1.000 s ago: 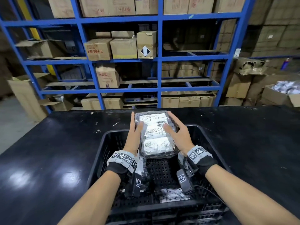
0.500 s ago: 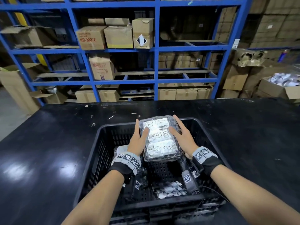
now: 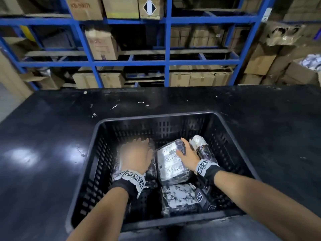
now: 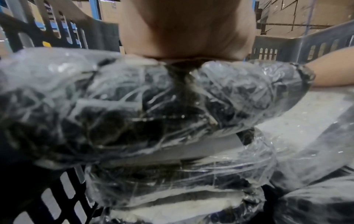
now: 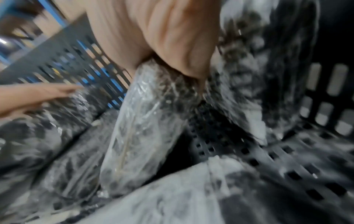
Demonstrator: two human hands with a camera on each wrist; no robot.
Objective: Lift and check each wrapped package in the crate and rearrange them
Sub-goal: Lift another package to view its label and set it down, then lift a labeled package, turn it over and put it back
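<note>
A black slatted crate (image 3: pixel 156 117) stands on the dark table (image 3: pixel 52 136) and holds several plastic-wrapped packages. My right hand (image 3: pixel 184 150) grips the far right edge of the labelled package (image 3: pixel 169 164), which lies in the crate's middle; the right wrist view shows that package (image 5: pixel 141 128) tilted on edge under my palm. My left hand (image 3: pixel 140 146) rests flat, fingers straight, on the wrapped package at the left (image 3: pixel 152 168). In the left wrist view my palm presses on that package's top (image 4: pixel 134 106). Another package (image 3: pixel 201 148) leans by the right wall, and one (image 3: pixel 178 197) lies at the front.
Blue shelving (image 3: pixel 166 63) loaded with cardboard boxes stands behind the table. More cartons (image 3: pixel 260 61) are piled at the right. The crate's far end shows bare floor, and its right side has bare perforated floor (image 5: pixel 268 159).
Both hands held the labelled package above the crate; it now sits low inside. My left hand has let go and moved onto the left package. The head has tipped down.
</note>
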